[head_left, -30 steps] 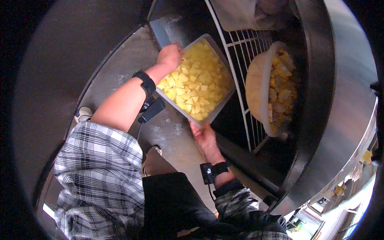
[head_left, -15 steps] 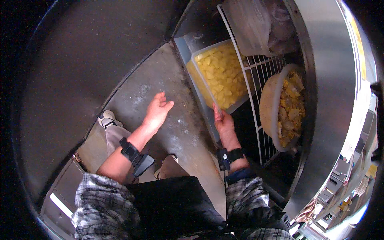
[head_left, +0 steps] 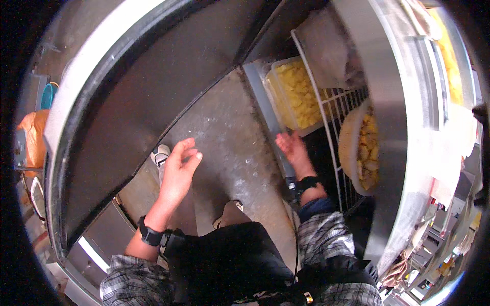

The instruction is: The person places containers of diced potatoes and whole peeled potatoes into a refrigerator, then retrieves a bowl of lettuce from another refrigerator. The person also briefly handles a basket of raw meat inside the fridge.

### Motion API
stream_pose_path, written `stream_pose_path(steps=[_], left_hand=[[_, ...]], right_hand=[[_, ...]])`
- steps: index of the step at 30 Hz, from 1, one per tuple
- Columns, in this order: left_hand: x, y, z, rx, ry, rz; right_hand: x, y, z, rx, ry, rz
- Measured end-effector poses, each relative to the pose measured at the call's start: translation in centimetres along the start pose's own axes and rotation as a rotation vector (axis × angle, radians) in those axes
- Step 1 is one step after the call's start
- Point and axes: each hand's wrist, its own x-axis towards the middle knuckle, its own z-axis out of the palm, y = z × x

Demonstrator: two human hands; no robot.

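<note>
Right hand [head_left: 292,148]: held open just below the clear tub, fingers [head_left: 284,140] spread and clamped on nothing; whether the fingertips touch the tub's near edge cannot be told.
Left hand [head_left: 179,171]: raised free over the floor, fingers [head_left: 190,153] loosely apart and slightly curled, nothing gripped.
Clear tub [head_left: 295,94]: a rectangular plastic container filled with yellow diced pieces, set on the wire shelf inside the open cooler, at the shelf's left end.
Wire shelf [head_left: 339,107]: white rack, seen edge-on beside the tub.
Round bowl [head_left: 360,148]: a pale bowl of yellow chunks, placed on the same rack to the right of the tub and well apart from both hands.
Cooler door [head_left: 127,102]: dark panel swung open at the left.
Floor [head_left: 229,137]: grey speckled concrete, on which a white shoe [head_left: 161,154] is seen near the left hand.
Wrists: a black band [head_left: 151,235] is worn on the left, another on the right.
</note>
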Motion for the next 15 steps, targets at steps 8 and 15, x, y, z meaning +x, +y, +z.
stream_pose_path(steps=[8, 15], left_hand=[[-11.0, 14.5, -2.5, 0.247, 0.149, 0.455], [-19.7, 21.9, -6.8, 0.598, 0.417, 0.543]], right_hand=[[-23.3, 7.9, 13.4, -1.163, -0.334, -0.5], [-44.0, 2.6, 13.7, -1.375, -0.666, -0.664]])
